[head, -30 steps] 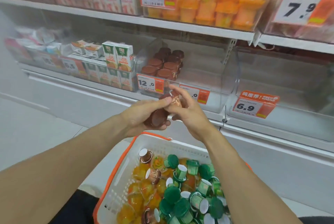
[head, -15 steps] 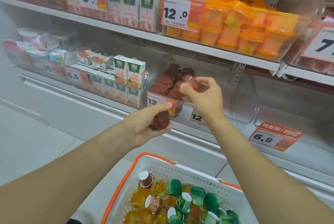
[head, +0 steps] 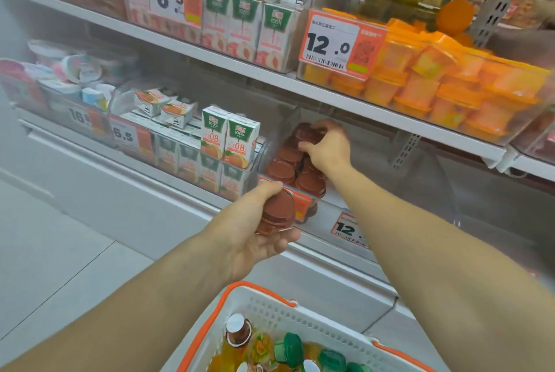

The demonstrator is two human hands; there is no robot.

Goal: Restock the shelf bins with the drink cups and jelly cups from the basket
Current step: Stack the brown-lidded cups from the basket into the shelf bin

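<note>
Right hand (head: 327,146) inside clear bin (head: 270,143), fingers clamped on brown cup (head: 309,133); left hand (head: 255,239) gripping stacked brown cups (head: 277,212) above basket (head: 270,308).

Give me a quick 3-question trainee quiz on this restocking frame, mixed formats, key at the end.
1. True or false: the left hand is empty.
2. Multiple choice: the right hand is placing a brown cup into which spot? A) the clear bin of brown-lidded cups on the lower shelf B) the bin of orange cups on the upper shelf C) the basket
3. Fill in: the juice cartons stand to the ___ of the brown cup bin.

Key: 1 false, it holds a stack of brown cups; 2 A; 3 left.
</note>
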